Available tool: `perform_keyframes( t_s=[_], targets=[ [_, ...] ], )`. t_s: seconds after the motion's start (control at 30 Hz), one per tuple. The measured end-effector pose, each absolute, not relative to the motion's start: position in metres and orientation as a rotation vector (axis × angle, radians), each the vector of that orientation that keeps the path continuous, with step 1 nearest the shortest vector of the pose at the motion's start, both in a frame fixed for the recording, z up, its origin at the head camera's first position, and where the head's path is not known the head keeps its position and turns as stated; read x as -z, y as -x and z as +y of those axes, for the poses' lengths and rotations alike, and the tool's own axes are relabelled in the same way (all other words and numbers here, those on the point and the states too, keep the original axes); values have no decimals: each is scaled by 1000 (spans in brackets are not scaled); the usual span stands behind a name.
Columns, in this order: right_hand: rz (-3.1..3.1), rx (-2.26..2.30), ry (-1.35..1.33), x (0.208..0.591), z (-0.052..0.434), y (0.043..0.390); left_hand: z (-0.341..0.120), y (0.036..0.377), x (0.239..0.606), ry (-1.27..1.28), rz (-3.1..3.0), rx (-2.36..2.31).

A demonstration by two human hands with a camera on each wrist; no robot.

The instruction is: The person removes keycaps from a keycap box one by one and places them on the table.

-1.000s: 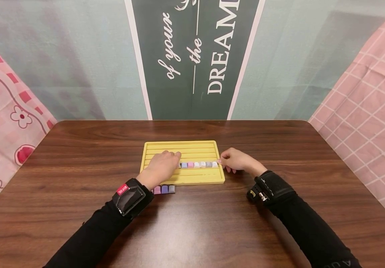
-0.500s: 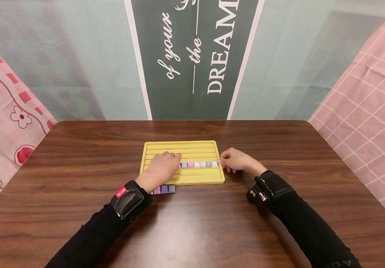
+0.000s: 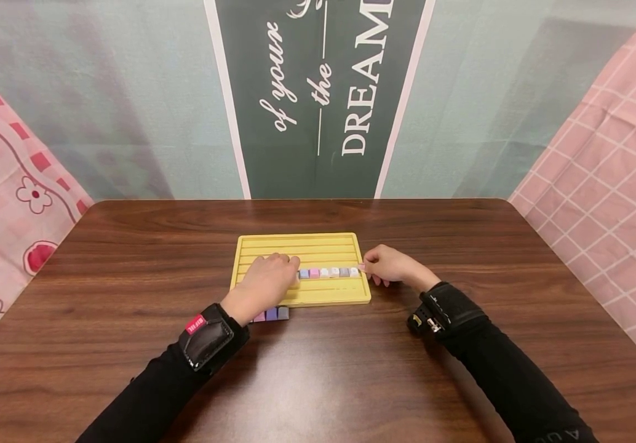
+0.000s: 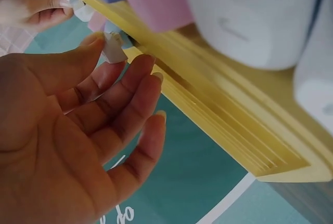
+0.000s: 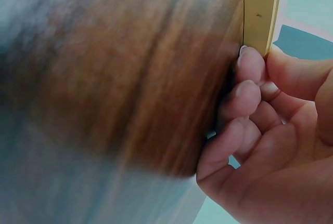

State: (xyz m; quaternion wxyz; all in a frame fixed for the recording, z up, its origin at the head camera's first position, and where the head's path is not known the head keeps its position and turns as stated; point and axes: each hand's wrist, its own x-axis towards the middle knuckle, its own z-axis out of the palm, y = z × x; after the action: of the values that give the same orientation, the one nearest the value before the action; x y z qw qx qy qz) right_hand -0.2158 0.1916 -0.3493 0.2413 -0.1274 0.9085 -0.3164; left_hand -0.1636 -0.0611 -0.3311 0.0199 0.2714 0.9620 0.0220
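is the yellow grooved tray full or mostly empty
Mostly empty: the yellow grooved tray holds a single row of small pastel keycaps in one groove; the grooves above show bare. Three more keycaps sit outside on the table.

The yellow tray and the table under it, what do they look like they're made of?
The yellow tray looks like matte moulded plastic: even colour, ridged grooves, rounded corners. The table shows dark wood grain with a light sheen, either wood or a laminate.

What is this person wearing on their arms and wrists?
Both arms are in long black sleeves. The left wrist carries a glossy black strapped pouch with a small red tag bearing white letters. The right wrist has a matte black band with a small metal fitting on its side. The left hand and right hand are bare, without gloves.
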Motion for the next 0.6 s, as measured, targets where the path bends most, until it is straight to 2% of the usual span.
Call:
perform_keyframes(
  t_s=[0.6],
  targets=[
    [2489, 867, 358, 349, 191, 216, -60, 145, 324, -953, 3006, -99]
  ],
)
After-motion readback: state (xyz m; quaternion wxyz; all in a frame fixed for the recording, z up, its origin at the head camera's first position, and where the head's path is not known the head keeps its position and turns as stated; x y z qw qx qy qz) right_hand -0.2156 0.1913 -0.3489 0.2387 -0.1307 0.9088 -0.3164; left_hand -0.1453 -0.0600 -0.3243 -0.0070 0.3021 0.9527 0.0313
